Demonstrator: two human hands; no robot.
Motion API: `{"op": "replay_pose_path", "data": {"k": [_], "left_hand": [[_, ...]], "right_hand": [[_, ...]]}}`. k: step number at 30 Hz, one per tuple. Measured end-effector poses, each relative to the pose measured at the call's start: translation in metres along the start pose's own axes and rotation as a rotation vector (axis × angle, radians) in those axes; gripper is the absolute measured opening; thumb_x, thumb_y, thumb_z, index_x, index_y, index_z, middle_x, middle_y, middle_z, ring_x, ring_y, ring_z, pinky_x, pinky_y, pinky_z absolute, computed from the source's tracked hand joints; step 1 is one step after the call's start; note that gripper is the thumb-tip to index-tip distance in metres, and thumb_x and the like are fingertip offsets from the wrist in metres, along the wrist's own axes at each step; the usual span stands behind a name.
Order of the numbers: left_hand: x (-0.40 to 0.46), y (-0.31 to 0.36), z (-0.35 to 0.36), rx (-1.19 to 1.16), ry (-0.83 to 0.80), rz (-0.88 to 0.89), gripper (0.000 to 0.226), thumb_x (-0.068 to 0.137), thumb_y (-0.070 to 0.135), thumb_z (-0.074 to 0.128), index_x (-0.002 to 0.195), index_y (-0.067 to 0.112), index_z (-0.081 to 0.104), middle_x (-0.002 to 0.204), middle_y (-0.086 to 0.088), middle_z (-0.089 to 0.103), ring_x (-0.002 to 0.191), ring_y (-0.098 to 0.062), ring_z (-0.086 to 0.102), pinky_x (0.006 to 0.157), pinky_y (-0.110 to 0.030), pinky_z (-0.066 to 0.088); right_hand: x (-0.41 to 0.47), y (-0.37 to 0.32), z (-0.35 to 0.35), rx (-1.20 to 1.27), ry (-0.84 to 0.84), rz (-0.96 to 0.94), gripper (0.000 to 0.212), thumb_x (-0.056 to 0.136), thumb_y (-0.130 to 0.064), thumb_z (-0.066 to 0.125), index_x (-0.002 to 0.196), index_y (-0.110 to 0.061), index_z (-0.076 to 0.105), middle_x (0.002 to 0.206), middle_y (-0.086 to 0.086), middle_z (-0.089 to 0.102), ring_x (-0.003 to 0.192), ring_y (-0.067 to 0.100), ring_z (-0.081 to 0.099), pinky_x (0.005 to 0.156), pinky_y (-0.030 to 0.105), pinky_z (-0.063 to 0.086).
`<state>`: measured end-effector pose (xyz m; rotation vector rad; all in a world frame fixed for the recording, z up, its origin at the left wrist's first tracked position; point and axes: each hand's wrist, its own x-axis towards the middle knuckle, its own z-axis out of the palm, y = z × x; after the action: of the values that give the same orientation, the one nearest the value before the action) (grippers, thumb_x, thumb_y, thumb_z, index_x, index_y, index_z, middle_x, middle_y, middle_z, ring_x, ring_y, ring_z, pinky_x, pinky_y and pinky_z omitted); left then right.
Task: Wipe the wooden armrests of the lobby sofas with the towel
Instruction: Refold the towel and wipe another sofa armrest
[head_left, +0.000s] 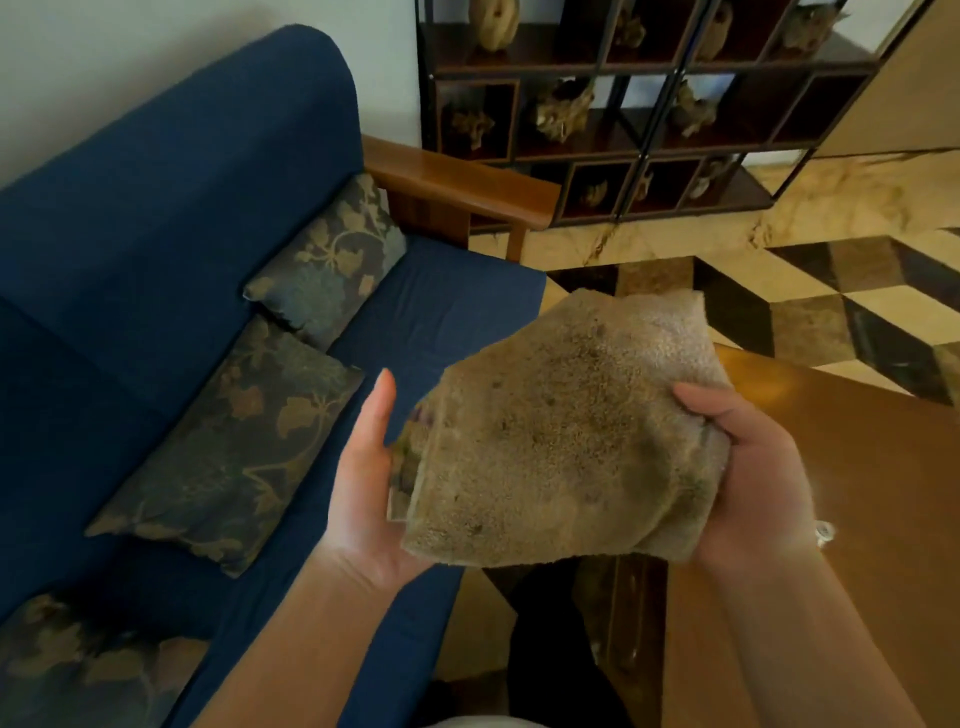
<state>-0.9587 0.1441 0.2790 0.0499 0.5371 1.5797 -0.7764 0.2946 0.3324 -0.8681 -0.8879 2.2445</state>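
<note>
- We hold the towel (566, 441) up in front of us with both hands, in the air above the gap between the sofa (156, 234) and a wooden table (857, 493).
- Our right hand (753, 467) grips the towel's right side at about 3 o'clock, thumb on top and the cloth bunched into the palm.
- Our left hand (363, 478) is at about 9 o'clock of the towel, palm up and fingers straight together; the towel's left edge rests against the palm, though we cannot tell whether any fingers behind it are pinching the cloth.
- The towel is tan, rough and stained with darker patches, and hangs folded over itself.
- The wooden armrest (457, 182) is at 12 o'clock of the towel, well apart from it, at the far end of the blue sofa.
- Three patterned cushions lean on the sofa back; the nearest to the armrest (332, 260) lies just beside it.
- A dark shelf (623, 104) with ornaments stands beyond the armrest, on the checkered floor (831, 301).
</note>
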Motion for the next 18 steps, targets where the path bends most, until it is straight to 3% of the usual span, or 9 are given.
{"op": "replay_pose_path", "data": {"k": [1,4,7,10,18], "left_hand": [[0.014,0.011,0.004,0.014,0.087,0.027,0.078,0.091,0.069,0.056,0.141,0.009,0.058,0.145,-0.018,0.058,0.137,-0.035,0.052,0.112,-0.053,0.04],[0.074,0.032,0.025,0.158,0.032,0.027,0.075,0.089,0.068,0.058,0.14,0.012,0.061,0.144,-0.014,0.06,0.136,-0.032,0.053,0.115,-0.051,0.04],[0.127,0.049,0.061,0.312,0.064,0.112,0.077,0.07,0.07,0.075,0.127,0.018,0.072,0.134,-0.011,0.068,0.126,-0.03,0.063,0.098,-0.045,0.055],[0.176,0.056,0.089,0.345,0.08,0.18,0.075,0.061,0.071,0.082,0.119,0.022,0.077,0.128,-0.009,0.072,0.12,-0.028,0.067,0.089,-0.042,0.059],[0.303,0.094,0.124,0.409,0.04,0.229,0.082,0.053,0.073,0.084,0.116,0.021,0.078,0.126,-0.012,0.073,0.116,-0.03,0.07,0.084,-0.043,0.061]], "right_hand": [[0.014,-0.013,-0.004,-0.038,-0.021,-0.033,0.035,0.068,-0.024,0.069,0.101,-0.024,0.082,0.109,0.009,0.079,0.093,0.03,0.078,0.064,0.044,0.063],[0.067,-0.06,-0.02,-0.088,-0.06,-0.085,0.033,0.064,-0.026,0.069,0.094,-0.026,0.083,0.106,0.005,0.08,0.095,0.027,0.078,0.066,0.039,0.062],[0.116,-0.106,-0.028,-0.095,-0.17,-0.118,0.039,0.062,-0.027,0.068,0.098,-0.03,0.083,0.111,0.002,0.079,0.101,0.026,0.076,0.071,0.041,0.063],[0.165,-0.148,-0.039,-0.087,-0.235,-0.103,0.041,0.064,-0.026,0.067,0.103,-0.029,0.082,0.114,0.002,0.078,0.104,0.026,0.075,0.074,0.04,0.063],[0.294,-0.228,-0.054,-0.077,-0.294,-0.048,0.039,0.067,-0.027,0.064,0.102,-0.027,0.082,0.11,0.003,0.079,0.1,0.026,0.076,0.072,0.039,0.063]]}}
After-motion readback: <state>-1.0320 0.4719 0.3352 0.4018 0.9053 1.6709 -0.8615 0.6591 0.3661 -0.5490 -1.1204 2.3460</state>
